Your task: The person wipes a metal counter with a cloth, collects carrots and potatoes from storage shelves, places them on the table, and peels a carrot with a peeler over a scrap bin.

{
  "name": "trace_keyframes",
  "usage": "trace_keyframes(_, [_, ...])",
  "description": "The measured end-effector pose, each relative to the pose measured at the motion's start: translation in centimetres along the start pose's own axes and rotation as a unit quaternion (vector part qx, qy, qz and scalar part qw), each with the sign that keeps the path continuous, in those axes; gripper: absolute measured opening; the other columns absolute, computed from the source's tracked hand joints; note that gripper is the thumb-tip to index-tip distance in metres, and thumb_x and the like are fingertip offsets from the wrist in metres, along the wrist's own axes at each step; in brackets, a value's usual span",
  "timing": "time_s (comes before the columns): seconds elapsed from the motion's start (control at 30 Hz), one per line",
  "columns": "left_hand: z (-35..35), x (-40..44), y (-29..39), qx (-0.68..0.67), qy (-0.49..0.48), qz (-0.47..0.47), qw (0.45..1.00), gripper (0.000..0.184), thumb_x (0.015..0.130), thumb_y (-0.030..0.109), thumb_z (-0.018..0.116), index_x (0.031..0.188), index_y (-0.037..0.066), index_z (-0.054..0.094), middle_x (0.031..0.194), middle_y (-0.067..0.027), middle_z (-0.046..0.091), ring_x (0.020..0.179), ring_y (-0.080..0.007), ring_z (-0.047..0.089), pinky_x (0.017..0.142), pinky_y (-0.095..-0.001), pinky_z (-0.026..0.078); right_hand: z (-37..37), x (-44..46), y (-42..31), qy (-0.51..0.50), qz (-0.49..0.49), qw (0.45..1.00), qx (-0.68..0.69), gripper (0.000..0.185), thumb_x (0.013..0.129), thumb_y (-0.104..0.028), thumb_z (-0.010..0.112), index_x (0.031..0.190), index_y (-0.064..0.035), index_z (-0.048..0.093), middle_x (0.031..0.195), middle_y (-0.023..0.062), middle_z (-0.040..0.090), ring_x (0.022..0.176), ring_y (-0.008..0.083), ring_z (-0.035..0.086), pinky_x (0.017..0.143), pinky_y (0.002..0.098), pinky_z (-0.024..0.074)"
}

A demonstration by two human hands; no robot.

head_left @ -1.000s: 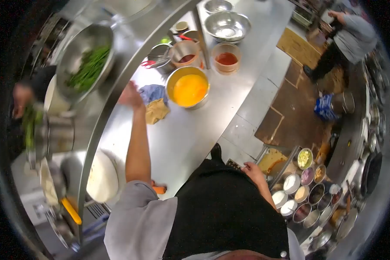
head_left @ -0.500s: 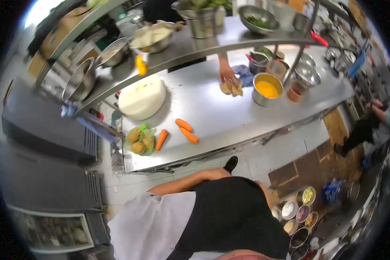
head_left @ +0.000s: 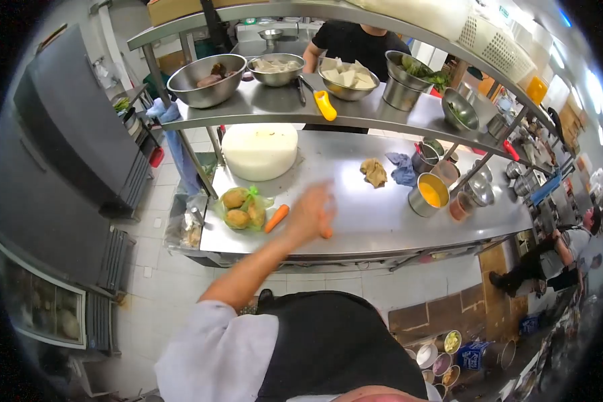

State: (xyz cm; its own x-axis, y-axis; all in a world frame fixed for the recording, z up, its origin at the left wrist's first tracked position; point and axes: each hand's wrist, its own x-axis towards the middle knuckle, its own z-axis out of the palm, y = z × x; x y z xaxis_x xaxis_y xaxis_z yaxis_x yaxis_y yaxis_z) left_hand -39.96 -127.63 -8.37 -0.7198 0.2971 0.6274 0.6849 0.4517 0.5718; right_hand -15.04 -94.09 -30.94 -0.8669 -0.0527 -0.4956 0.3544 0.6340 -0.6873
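Observation:
My left hand reaches over the steel table, smeared by motion. Orange carrot ends show beside and below its fingers; whether they are gripped I cannot make out. Another carrot lies to its left, apart from the hand. Farther left, a thin green plastic bag holds several brownish potato-like vegetables. Behind the hand stands a large white round block. My right hand is out of view.
A brown cloth, a blue cloth and a pot of orange liquid stand rightward. Overhead, a steel shelf carries several bowls and a yellow-handled tool. A person in black stands across the table.
My left hand has left my waist and moved forward over the carrots. The co-worker's hand has let go of the brown cloth and withdrawn. The view has shifted.

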Motion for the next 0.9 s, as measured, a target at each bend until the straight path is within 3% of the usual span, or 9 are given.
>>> trace_keyframes(0.03, [-2.5, 3.9, -1.0, 0.075, 0.091, 0.058, 0.991, 0.024, 0.079, 0.008, 0.070, 0.102, 0.006, 0.063, 0.137, -0.0194, 0.060, 0.125, -0.0394, 0.056, 0.104, -0.0468, 0.049, 0.7, 0.2, -0.7, -0.002, 0.001, 1.000, -0.002, 0.040, 0.092, -0.023, 0.070, 0.123, 0.0027, 0.066, 0.103, 0.0234, 0.072, 0.098, 0.0402, 0.069, 0.086, 0.0473, 0.0542])
trace_keyframes(0.07, [-5.7, 7.7, -1.5, 0.169, 0.110, 0.116, 0.973, 0.039, 0.078, 0.007, 0.070, 0.115, 0.004, 0.063, 0.146, -0.0212, 0.053, 0.132, -0.0419, 0.052, 0.108, -0.0506, 0.046, 1.3, 0.6, -1.5, -0.001, 0.002, 1.000, -0.003, 0.040, 0.091, -0.023, 0.070, 0.123, 0.0027, 0.066, 0.103, 0.0234, 0.072, 0.098, 0.0403, 0.069, 0.086, 0.0474, 0.0542])
trace_keyframes(0.13, [-9.9, 13.5, -2.5, 0.355, 0.034, 0.054, 0.933, 0.067, 0.081, 0.016, 0.077, 0.142, 0.006, 0.053, 0.159, -0.0181, 0.041, 0.139, -0.0438, 0.047, 0.116, -0.0518, 0.038, 2.7, 1.1, -3.4, 0.000, 0.002, 1.000, -0.003, 0.041, 0.091, -0.023, 0.070, 0.123, 0.0027, 0.066, 0.103, 0.0234, 0.072, 0.098, 0.0405, 0.069, 0.086, 0.0475, 0.0541])
trace_keyframes(0.23, [-12.7, 17.9, -5.9, 0.362, -0.026, 0.086, 0.928, 0.067, 0.082, 0.017, 0.072, 0.145, 0.005, 0.051, 0.162, -0.0194, 0.032, 0.141, -0.0443, 0.042, 0.115, -0.0574, 0.036, 5.8, 1.9, -6.1, -0.007, 0.005, 1.000, 0.003, 0.041, 0.091, -0.022, 0.070, 0.123, 0.0027, 0.066, 0.103, 0.0234, 0.072, 0.098, 0.0407, 0.069, 0.086, 0.0476, 0.0541])
trace_keyframes(0.33, [-13.5, 19.7, -8.3, 0.322, -0.104, 0.062, 0.939, 0.066, 0.084, 0.024, 0.073, 0.144, 0.005, 0.052, 0.158, -0.0184, 0.040, 0.142, -0.0414, 0.043, 0.116, -0.0540, 0.036, 9.0, 2.6, -8.6, -0.012, 0.008, 1.000, 0.009, 0.041, 0.091, -0.022, 0.070, 0.123, 0.0027, 0.066, 0.103, 0.0233, 0.072, 0.098, 0.0409, 0.068, 0.086, 0.0477, 0.0541])
trace_keyframes(0.53, [-13.9, 17.7, -9.6, 0.290, -0.079, 0.133, 0.945, 0.039, 0.084, 0.017, 0.070, 0.120, 0.004, 0.065, 0.121, -0.0120, 0.067, 0.114, -0.0318, 0.063, 0.097, -0.0491, 0.048, 13.6, 1.8, -10.1, -0.028, 0.047, 0.999, 0.003, 0.041, 0.091, -0.022, 0.071, 0.124, 0.0026, 0.066, 0.103, 0.0232, 0.072, 0.098, 0.0414, 0.068, 0.086, 0.0480, 0.0540])
trace_keyframes(0.57, [-13.5, 17.0, -10.3, 0.252, 0.016, 0.204, 0.946, 0.028, 0.081, 0.007, 0.065, 0.109, 0.003, 0.068, 0.105, -0.0099, 0.068, 0.099, -0.0308, 0.064, 0.088, -0.0476, 0.050, 14.1, 1.4, -10.0, -0.029, 0.054, 0.998, 0.000, 0.041, 0.091, -0.022, 0.071, 0.124, 0.0026, 0.066, 0.103, 0.0232, 0.072, 0.098, 0.0415, 0.068, 0.086, 0.0480, 0.0540])
trace_keyframes(0.67, [-14.1, 15.6, -11.6, 0.163, 0.078, 0.249, 0.952, 0.028, 0.079, 0.002, 0.063, 0.106, 0.002, 0.069, 0.101, -0.0114, 0.069, 0.096, -0.0310, 0.065, 0.084, -0.0442, 0.052, 14.9, 0.6, -9.2, -0.040, 0.069, 0.997, -0.013, 0.042, 0.090, -0.021, 0.071, 0.124, 0.0026, 0.066, 0.103, 0.0232, 0.071, 0.098, 0.0417, 0.068, 0.086, 0.0481, 0.0540])
trace_keyframes(0.9, [-21.2, 7.0, -6.0, 0.127, 0.258, 0.199, 0.937, 0.033, 0.073, -0.013, 0.062, 0.103, -0.001, 0.070, 0.097, -0.0157, 0.071, 0.088, -0.0334, 0.067, 0.078, -0.0413, 0.056, 16.2, 1.3, -6.5, -0.049, 0.002, 0.993, -0.104, 0.042, 0.090, -0.021, 0.071, 0.124, 0.0026, 0.065, 0.103, 0.0231, 0.071, 0.098, 0.0422, 0.068, 0.086, 0.0484, 0.0539])
